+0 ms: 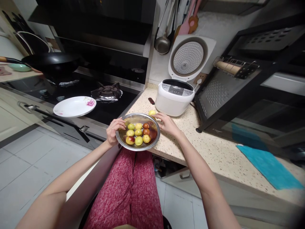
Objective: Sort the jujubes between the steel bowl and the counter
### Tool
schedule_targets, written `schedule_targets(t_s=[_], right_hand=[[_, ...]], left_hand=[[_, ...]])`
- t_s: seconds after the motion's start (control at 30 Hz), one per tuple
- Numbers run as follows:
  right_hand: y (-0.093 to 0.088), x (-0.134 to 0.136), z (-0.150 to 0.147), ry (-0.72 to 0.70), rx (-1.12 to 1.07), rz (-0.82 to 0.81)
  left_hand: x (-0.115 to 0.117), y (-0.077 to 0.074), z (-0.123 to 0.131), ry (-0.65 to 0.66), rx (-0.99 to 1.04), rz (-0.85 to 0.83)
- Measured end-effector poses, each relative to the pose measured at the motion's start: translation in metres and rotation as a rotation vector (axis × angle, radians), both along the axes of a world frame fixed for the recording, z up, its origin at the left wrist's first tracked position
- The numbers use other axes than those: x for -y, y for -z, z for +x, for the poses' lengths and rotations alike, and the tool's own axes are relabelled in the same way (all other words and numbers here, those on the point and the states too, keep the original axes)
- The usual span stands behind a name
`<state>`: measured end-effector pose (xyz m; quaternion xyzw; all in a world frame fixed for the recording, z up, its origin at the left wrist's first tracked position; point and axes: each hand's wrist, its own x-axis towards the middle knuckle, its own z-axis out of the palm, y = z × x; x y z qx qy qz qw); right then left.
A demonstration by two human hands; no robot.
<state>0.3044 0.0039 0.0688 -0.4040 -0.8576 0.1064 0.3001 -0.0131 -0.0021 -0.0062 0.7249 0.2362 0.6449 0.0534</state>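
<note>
A round metal bowl (124,141) sits at the edge of the speckled counter (214,149), holding several small yellow-green and red-brown fruits (138,133). My left hand (113,129) grips the bowl's left rim, fingers curled over it. My right hand (166,123) is at the bowl's far right rim, fingertips pinching one yellow fruit (152,112) just above the rim.
A white rice cooker (175,98) with its lid up stands behind the bowl. A white flowered plate (74,107) lies on the black stove, a wok (51,61) farther left. A black rack (226,92) and a teal cloth (269,165) occupy the counter's right.
</note>
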Motion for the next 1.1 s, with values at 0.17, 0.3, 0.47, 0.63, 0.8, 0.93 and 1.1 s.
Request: schedule_targets(t_s=[0.17, 0.3, 0.47, 0.63, 0.8, 0.93, 1.1], right_hand=[[0.001, 0.0, 0.0, -0.001, 0.034, -0.04], [0.0, 0.0, 0.003, 0.01, 0.023, -0.055], [-0.01, 0.0, 0.013, -0.001, -0.048, -0.139], [-0.021, 0.003, 0.018, -0.096, -0.063, -0.28], [-0.021, 0.004, 0.014, -0.166, -0.041, -0.374], [-0.017, 0.003, 0.011, -0.203, -0.039, -0.401], [-0.01, 0.002, 0.007, -0.198, 0.008, -0.373]], left_hand=[[0.0, 0.0, 0.0, -0.003, -0.006, 0.002], [0.0, -0.001, -0.001, 0.018, -0.006, 0.026], [0.0, -0.002, -0.001, -0.009, -0.009, 0.043], [0.0, -0.001, -0.005, -0.007, -0.004, 0.059], [-0.005, 0.0, -0.012, 0.018, 0.151, 0.061], [-0.007, -0.002, -0.013, 0.04, 0.213, 0.058], [-0.004, -0.002, -0.01, 0.031, 0.211, -0.005]])
